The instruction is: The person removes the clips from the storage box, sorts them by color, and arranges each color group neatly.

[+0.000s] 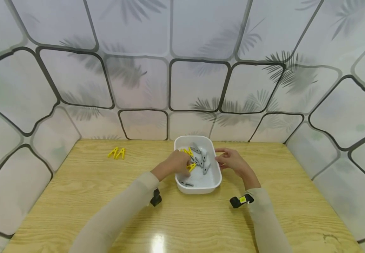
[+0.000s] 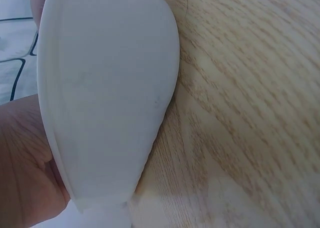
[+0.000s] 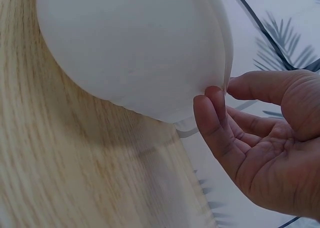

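Note:
A white plastic bin [image 1: 201, 189] holds several grey clothespins [image 1: 202, 160] and a few yellow ones. My left hand [image 1: 180, 163] reaches over the bin's left rim, fingers curled down inside. Between its thumb and fingers it pinches a yellow clothespin [image 1: 192, 167]; part of that clothespin is hidden by the hand. Another yellow clothespin [image 1: 188, 151] lies just beyond. At the bin's right side my right hand [image 1: 231, 161] grips the rim, its thumb at the edge and fingertips against the outer wall [image 3: 145, 53]. The left wrist view shows mostly the bin's outside [image 2: 110, 88].
Two yellow clothespins [image 1: 117, 153] stand side by side on the wooden table [image 1: 195, 221], off to the left near the back edge. One grey clothespin [image 1: 187, 184] lies apart at the bin's near end. A patterned cloth wall [image 1: 198, 86] encloses the table's back and sides.

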The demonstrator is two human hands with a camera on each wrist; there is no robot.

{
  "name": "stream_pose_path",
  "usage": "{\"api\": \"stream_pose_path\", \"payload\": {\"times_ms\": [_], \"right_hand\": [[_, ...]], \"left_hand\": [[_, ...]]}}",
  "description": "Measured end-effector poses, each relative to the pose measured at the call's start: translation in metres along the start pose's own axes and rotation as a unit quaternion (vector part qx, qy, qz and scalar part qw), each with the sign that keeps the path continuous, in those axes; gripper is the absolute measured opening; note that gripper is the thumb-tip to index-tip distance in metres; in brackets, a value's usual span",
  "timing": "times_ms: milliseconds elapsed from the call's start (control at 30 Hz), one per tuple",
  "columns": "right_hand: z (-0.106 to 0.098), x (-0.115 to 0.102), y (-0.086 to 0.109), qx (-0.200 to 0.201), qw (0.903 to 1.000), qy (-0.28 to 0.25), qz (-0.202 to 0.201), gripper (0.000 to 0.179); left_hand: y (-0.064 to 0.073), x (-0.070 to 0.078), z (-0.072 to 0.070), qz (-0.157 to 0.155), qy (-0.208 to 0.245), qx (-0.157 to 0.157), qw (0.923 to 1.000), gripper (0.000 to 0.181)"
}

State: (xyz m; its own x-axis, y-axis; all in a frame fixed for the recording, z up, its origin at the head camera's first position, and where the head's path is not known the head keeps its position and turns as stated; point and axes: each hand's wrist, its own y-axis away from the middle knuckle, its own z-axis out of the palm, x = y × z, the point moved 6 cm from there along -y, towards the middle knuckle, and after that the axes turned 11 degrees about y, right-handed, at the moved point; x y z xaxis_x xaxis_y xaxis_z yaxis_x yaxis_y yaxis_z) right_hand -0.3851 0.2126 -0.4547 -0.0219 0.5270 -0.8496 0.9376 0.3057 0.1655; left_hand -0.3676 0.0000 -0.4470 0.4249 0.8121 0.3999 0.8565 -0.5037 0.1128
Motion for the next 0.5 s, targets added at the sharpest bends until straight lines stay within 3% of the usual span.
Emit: {"api": "stream_pose_path", "payload": {"times_ms": [300,500], "right_hand": [[-0.0002,-0.0003,-0.0004,0.000,1.0000,0.007,-0.002,0.050],[-0.0004,-0.0010,0.0011,0.000,1.0000,0.009,0.002,0.050]], "left_hand": [[0.0002,0.0015,-0.0043,0.037,0.027,0.006,0.9989,0.024],[0.0021,0.0018,-0.0092,0.061,0.093,-0.007,0.9938,0.026]]}}
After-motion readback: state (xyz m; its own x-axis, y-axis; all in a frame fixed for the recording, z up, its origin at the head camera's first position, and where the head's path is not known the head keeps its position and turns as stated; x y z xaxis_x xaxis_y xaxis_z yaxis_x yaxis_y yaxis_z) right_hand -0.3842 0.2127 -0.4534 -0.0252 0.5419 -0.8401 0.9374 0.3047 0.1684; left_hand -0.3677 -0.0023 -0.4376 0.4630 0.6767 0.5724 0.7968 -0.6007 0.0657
